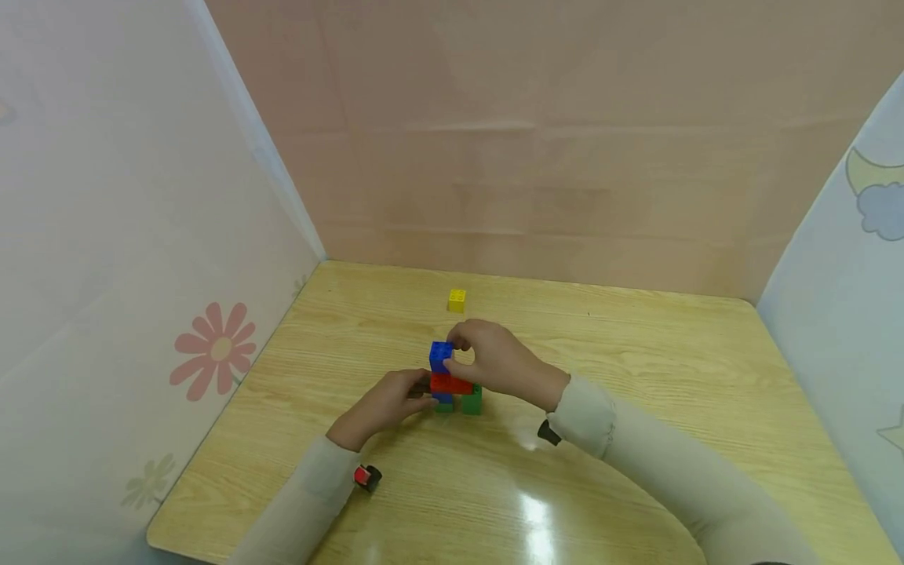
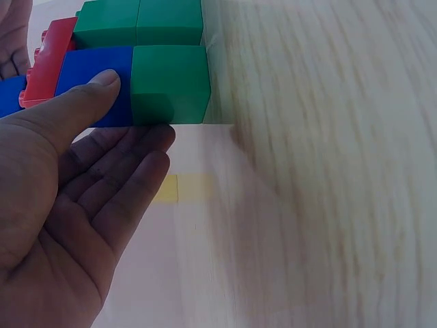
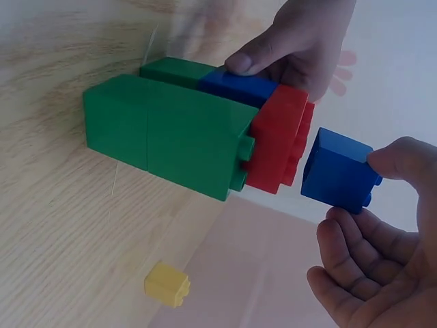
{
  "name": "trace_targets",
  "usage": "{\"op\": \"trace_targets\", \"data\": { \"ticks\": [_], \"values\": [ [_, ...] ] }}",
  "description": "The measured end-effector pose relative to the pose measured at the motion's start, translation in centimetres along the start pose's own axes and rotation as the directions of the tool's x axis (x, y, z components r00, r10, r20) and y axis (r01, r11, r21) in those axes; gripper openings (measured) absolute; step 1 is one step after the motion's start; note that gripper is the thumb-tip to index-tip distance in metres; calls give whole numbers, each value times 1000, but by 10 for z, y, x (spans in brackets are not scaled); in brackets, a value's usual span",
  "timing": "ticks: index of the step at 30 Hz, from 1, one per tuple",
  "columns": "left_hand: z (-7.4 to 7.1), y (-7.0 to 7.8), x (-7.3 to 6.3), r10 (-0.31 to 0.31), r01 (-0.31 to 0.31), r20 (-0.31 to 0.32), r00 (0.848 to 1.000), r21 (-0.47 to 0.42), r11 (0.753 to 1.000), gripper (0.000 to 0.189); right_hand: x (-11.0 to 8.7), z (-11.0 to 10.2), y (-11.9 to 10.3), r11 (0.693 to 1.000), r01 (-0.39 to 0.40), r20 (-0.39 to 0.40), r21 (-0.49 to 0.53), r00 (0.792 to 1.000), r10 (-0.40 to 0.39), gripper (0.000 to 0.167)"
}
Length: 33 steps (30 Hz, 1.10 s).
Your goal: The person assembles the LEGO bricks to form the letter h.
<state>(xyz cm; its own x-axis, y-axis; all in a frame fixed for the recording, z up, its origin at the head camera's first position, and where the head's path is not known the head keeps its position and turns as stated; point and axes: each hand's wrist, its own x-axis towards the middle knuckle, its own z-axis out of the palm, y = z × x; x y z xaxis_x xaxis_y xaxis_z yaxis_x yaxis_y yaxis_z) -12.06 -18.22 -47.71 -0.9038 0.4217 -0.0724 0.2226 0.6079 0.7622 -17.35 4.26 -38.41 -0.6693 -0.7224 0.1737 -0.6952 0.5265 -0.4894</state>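
Observation:
A small structure of toy building blocks stands on the table. On one side are two stacked green blocks (image 3: 167,137); on the other a lower blue block (image 2: 102,60) sits on a green block (image 2: 171,85). A red block (image 3: 276,140) bridges both columns, its studs facing up. My left hand (image 1: 381,404) grips the lower blue block, thumb on its near face and fingers behind. Between thumb and fingers, my right hand (image 1: 504,361) pinches another blue block (image 3: 341,167). That block hangs just above the red one, with a narrow gap showing in the right wrist view.
Behind the structure, a yellow block (image 1: 457,300) lies alone on the wooden table (image 1: 671,377). A pinkish-brown sheet (image 1: 530,157) closes off the back. White printed panels (image 1: 141,196) border the left and right sides.

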Motion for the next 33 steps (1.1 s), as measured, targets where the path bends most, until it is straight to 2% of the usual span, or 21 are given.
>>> {"op": "trace_targets", "data": {
  "ticks": [14, 20, 33],
  "values": [
    [1, 4, -1, 30, -30, -8, 1000, -5, 1000, 35, -9, 6, 2, 999, 25, 16, 27, 1000, -25, 30],
    [0, 7, -2, 18, -18, -2, 1000, -3, 1000, 35, -11, 6, -1, 999, 37, 26, 33, 999, -38, 32],
    [0, 7, -2, 39, -39, -4, 999, 12, 999, 35, -11, 9, -2, 998, 59, 26, -2, 998, -59, 34]
  ]
}}
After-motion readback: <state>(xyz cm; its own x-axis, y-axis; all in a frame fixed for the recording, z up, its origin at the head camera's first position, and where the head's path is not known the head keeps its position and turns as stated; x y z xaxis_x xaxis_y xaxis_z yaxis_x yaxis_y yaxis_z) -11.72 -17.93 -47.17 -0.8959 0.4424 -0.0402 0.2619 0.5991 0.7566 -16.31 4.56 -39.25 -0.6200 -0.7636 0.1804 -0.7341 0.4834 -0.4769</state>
